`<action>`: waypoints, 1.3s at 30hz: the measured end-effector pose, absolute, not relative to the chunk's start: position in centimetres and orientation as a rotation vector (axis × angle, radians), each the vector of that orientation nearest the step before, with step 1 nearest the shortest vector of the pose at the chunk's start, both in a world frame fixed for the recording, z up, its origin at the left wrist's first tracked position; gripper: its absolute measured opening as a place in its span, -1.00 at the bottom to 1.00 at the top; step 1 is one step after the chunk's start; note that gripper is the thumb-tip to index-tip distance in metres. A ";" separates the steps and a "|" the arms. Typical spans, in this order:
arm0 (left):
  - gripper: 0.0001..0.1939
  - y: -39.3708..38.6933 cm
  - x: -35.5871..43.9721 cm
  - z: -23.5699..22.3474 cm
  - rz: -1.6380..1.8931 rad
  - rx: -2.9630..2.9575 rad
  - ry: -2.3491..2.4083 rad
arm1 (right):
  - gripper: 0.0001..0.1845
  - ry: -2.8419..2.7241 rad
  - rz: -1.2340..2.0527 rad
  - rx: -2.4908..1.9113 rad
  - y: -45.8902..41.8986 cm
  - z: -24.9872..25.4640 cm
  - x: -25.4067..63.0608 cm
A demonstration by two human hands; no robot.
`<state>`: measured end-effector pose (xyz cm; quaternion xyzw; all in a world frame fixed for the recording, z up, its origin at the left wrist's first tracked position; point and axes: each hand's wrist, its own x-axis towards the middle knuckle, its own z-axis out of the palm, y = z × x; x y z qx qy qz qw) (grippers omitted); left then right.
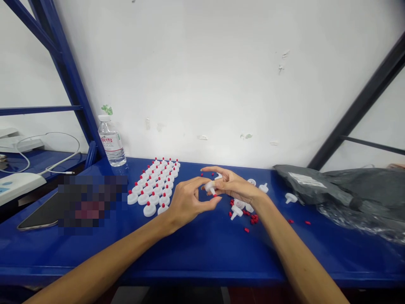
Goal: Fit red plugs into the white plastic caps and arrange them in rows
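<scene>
In front of me, above the table, a white nozzle cap (pixel 209 185) with a small red tip (pixel 215 195) is held between both hands. My left hand (pixel 186 199) curls around it, the index finger at the white disc and the thumb by the red tip. From the other side, my right hand (pixel 236 185) pinches the cap with its thumb and fingers. White nozzle caps with red tips (pixel 150 189) stand upright in rows on the left. Below my right hand lie loose white nozzle caps (pixel 236 211) and small red tips (pixel 254 218).
A water bottle (pixel 111 143) stands at the back left, near a dark phone (pixel 41 209) and a blurred patch. Grey plastic bags (pixel 354 190) lie on the right side of the blue table (pixel 202 253). A white wall rises behind, between blue metal posts (pixel 68 71).
</scene>
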<state>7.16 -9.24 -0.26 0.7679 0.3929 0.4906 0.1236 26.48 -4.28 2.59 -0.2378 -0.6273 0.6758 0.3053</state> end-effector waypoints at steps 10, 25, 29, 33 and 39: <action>-0.73 -8.9 6.8 -0.9 1.491 2.376 1.115 | -0.22 -1.675 1.788 -0.647 -4.2 2.4 26.4; -0.58 -8.5 5.7 -0.4 1.419 2.593 1.014 | -0.50 -1.639 1.651 -0.697 -5.1 3.4 26.0; -0.65 -8.7 5.9 0.1 1.597 2.503 0.955 | -0.52 -1.609 1.704 -0.653 -5.2 3.3 25.6; -0.70 -9.2 5.6 1.9 1.725 2.249 1.092 | -0.53 -1.544 1.772 -0.592 -5.2 3.3 25.3; -0.64 -10.6 2.2 5.4 1.953 1.728 1.163 | -0.44 -1.526 1.767 -0.587 -5.3 3.8 25.7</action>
